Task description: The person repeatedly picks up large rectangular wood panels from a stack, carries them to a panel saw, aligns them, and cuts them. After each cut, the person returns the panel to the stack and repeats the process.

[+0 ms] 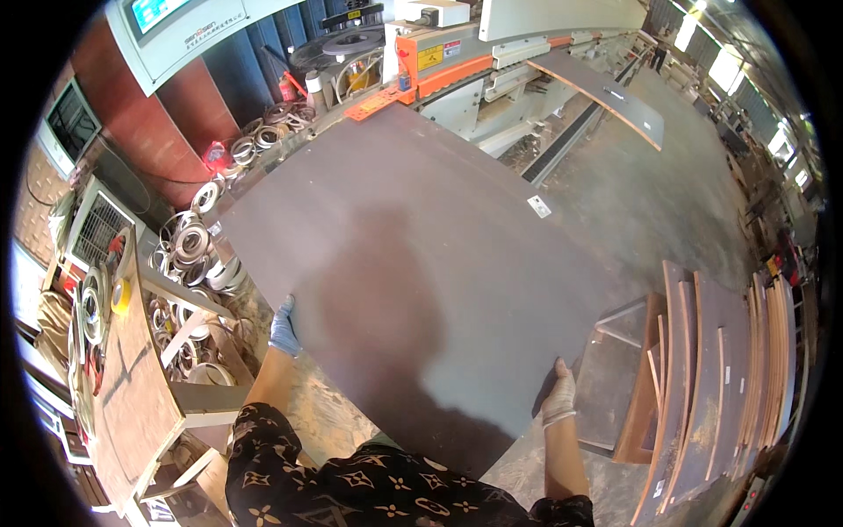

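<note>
Head view: we hold 1 dark panel point(417, 277), far corner beside the orange plate point(372, 104).
Left hand point(283, 328) grips its left edge, right hand point(559, 397) its near-right edge; long axis seems to run far-left to near-right, left hand nearer the plate.

On the left, a plywood table point(136, 404) with pale wooden legs stands near the bottom, a yellow roll of tape point(121, 297) resting at its far end. Beyond it, loose coils of banding point(187, 260) in white, grey and brown lie heaped on the ground, with a bright red bundle point(215, 156) beside the farther ones. Behind are a pale unit with a dark grille point(101, 230) and a reddish-brown wall point(189, 114). At right, dark boards point(709, 369) with light brown edges stand upright in a row on a grey floor point(650, 202); bright windows point(729, 70) shine at upper right.
</note>
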Demonstrator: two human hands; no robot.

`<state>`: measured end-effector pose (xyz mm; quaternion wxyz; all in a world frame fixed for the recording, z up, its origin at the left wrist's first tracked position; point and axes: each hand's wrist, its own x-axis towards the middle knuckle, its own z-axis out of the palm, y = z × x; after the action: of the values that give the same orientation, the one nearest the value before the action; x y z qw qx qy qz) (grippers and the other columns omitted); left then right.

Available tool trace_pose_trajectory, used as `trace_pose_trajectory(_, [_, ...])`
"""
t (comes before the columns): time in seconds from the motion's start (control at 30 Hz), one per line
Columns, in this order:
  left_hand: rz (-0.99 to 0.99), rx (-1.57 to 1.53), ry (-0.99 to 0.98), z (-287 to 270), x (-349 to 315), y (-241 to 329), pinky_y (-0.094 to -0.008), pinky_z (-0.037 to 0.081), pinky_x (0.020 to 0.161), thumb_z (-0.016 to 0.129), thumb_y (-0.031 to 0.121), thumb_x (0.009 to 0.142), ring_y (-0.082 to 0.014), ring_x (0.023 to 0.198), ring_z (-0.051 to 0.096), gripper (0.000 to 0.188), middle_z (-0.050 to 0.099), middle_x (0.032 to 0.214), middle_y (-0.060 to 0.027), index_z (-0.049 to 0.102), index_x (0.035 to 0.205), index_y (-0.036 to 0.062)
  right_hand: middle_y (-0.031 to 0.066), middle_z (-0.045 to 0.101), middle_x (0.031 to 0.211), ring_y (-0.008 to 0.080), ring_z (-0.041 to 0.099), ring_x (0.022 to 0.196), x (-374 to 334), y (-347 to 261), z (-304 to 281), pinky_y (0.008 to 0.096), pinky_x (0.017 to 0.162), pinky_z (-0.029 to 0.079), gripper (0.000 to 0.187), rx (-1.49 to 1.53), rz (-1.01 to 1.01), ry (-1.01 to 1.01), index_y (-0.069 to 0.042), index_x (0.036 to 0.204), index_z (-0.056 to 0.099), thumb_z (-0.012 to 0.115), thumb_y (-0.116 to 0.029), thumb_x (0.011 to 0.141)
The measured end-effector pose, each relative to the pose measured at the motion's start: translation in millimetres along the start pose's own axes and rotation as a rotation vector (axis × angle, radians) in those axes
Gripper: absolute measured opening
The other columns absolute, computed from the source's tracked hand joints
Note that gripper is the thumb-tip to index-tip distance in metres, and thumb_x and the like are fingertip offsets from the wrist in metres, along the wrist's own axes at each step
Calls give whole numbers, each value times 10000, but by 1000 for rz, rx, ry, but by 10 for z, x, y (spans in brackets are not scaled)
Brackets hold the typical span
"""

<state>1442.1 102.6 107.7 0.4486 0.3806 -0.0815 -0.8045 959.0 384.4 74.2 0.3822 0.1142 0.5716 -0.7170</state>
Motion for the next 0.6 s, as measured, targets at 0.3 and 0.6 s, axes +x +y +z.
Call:
trace_pose_trajectory(0.3, [-52,81,111,376,372,60,-466,410,973,465,371,926,-293,1146,512,432,544,1266,-75,505,1265,106,-3,549,777,123,521,744,-106,-546,596,262,700,446,148,65,70,-192,-115,836,569,565,-262,851])
trace_pose_trajectory(0.6, [-156,348,13,1290,1346,-434,-489,365,996,493,499,849,-288,1194,471,566,512,1311,-62,515,1272,123,-1,511,711,125,472,667,1563,-928,-54,312,591,387,152,-171,-180,-91,-129,760,549,543,-252,848])
